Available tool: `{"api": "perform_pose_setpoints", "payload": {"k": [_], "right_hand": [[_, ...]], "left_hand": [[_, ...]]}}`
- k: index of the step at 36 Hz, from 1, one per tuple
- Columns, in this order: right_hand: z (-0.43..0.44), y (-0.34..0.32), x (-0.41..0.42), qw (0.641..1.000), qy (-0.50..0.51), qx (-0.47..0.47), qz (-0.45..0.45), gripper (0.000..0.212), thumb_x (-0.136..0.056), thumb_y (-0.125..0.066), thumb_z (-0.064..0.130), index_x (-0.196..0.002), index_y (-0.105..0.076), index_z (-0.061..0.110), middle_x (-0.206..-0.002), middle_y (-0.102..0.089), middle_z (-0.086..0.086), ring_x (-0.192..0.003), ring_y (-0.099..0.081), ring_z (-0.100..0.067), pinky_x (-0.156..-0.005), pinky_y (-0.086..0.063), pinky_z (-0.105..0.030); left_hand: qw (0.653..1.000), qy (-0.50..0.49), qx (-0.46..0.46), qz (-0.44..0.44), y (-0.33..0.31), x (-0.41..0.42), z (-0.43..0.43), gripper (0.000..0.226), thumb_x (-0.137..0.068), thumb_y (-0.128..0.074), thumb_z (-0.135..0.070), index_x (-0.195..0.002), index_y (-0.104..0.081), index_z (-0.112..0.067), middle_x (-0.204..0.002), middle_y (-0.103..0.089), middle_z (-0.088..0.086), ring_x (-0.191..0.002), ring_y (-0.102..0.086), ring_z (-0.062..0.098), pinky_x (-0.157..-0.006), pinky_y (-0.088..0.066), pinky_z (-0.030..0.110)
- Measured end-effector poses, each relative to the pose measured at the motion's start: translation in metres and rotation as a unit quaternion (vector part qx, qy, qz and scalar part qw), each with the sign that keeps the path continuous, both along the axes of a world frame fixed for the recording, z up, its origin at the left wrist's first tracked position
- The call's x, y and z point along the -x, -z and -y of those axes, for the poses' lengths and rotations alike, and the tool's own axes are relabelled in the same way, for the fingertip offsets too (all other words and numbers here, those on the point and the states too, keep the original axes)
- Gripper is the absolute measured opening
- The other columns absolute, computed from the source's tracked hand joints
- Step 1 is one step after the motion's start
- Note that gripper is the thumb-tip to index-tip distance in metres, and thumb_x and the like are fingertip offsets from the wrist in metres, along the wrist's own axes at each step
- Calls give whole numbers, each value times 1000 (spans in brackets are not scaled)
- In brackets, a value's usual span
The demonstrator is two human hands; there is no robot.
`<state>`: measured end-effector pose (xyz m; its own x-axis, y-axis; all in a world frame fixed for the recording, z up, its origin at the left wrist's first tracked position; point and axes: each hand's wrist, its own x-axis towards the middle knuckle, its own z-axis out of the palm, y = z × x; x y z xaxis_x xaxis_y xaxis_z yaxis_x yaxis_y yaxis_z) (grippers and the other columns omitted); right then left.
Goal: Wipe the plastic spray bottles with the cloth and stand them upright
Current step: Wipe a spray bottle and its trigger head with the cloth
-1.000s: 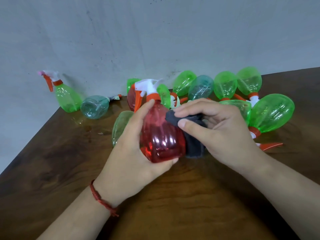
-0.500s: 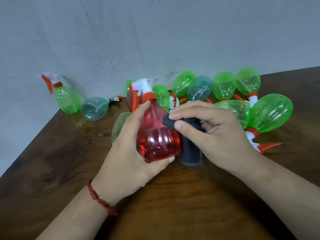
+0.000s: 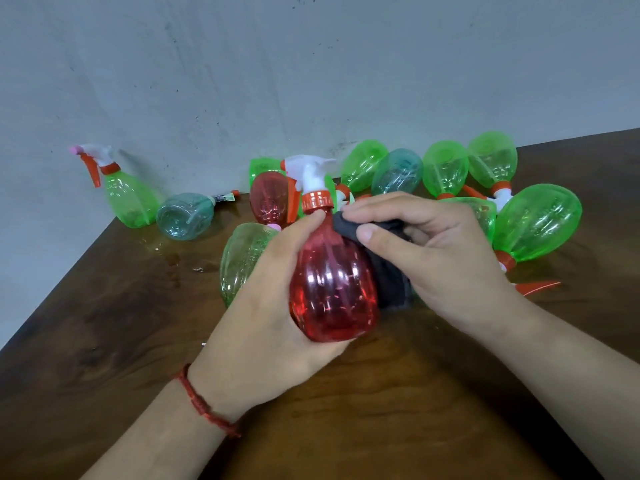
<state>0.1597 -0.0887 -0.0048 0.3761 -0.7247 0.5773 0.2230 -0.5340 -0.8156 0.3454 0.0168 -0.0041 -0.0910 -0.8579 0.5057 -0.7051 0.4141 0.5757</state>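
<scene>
Above the dark wooden worktop (image 3: 104,358), in front of the grey wall (image 3: 311,81), little has shifted over the last second. The left hand (image 3: 263,323) still grips the red spray bottle (image 3: 332,292) round its belly, tilted with its base towards the person. The right hand (image 3: 440,258), pinching the dark cloth (image 3: 391,282), has slid it up the bottle's right flank to just under the orange collar (image 3: 317,201). I judge the body nearly wiped, with neck and trigger head left.

A heap of lying green bottles (image 3: 536,223) crowds the back and right. The worktop's left edge runs diagonally from beside the one upright green bottle (image 3: 130,199) and a lying teal bottle (image 3: 183,216). Open wood lies front-left.
</scene>
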Motion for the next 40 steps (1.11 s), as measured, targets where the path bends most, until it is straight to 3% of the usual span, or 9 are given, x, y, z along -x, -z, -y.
{"api": "perform_pose_setpoints", "payload": {"k": [4,10,15,24,28,30,32,36,40], "right_hand": [[0,5,0,999,-5,30,-23,22,-92,-77,-3,-106,-82,13,-112,-80,-2,-114,-73,-23,-104,-56,-43],[-7,10,-3,998,-40,43,-36,24,-89,-78,-10,-104,-83,9,-112,-78,-2,-115,-73,-24,-101,-57,-37],[-8,15,-6,997,-20,61,-49,23,-91,-77,-8,-105,-83,8,-113,-78,0,-116,-72,-23,-101,-56,-35],[1,6,-4,1000,11,18,-16,24,-93,-76,-3,-108,-81,15,-114,-80,1,-118,-72,-19,-109,-53,-41],[2,0,-3,997,-23,-66,29,23,-93,-72,-4,-110,-80,10,-113,-81,-5,-113,-74,-17,-99,-56,-26],[1,-2,-2,989,-49,-125,58,21,-94,-70,1,-111,-79,9,-112,-81,-9,-110,-75,-22,-96,-59,-31],[0,-5,-1,982,-65,-157,81,21,-93,-71,4,-112,-79,8,-113,-80,-13,-107,-75,-24,-97,-60,-36],[-2,-7,-1,988,-37,-127,73,21,-95,-70,0,-111,-79,11,-110,-80,-10,-102,-75,-21,-93,-60,-35],[-3,-6,1,996,-16,-70,46,22,-96,-70,-5,-110,-78,10,-109,-80,-5,-105,-75,-19,-96,-59,-34]], "left_hand": [[998,-38,17,-40,6,-15,0,119,-69,-99,-43,-164,-31,-25,-157,-46,-15,-146,-52,13,-116,-50,40],[990,-106,38,-79,-2,-21,3,118,-68,-99,-40,-164,-31,-31,-155,-47,-20,-142,-51,-1,-112,-50,21],[990,-108,29,-90,1,-24,4,118,-68,-96,-45,-164,-29,-34,-157,-45,-19,-144,-51,3,-114,-52,35],[1000,-13,-13,-22,4,-24,-2,120,-70,-101,-37,-166,-28,-29,-161,-44,-9,-148,-50,22,-116,-51,44],[995,28,-27,91,-11,-12,9,95,-74,-94,-57,-148,-55,-12,-140,-65,5,-131,-65,27,-119,-46,40],[999,27,-42,7,-12,0,10,63,-94,-80,-14,-148,-50,-3,-136,-65,11,-142,-57,35,-119,-44,38],[995,95,-5,-42,-4,2,-2,87,-77,-79,24,-149,-44,-9,-143,-63,-1,-142,-56,22,-117,-46,29],[997,69,-30,-23,2,-21,-3,124,-64,-102,-29,-164,-29,-26,-158,-42,-24,-150,-47,10,-119,-45,27],[994,61,-43,80,-22,-8,20,75,-103,-72,-23,-164,-31,-7,-168,-40,5,-151,-47,23,-117,-44,27]]}}
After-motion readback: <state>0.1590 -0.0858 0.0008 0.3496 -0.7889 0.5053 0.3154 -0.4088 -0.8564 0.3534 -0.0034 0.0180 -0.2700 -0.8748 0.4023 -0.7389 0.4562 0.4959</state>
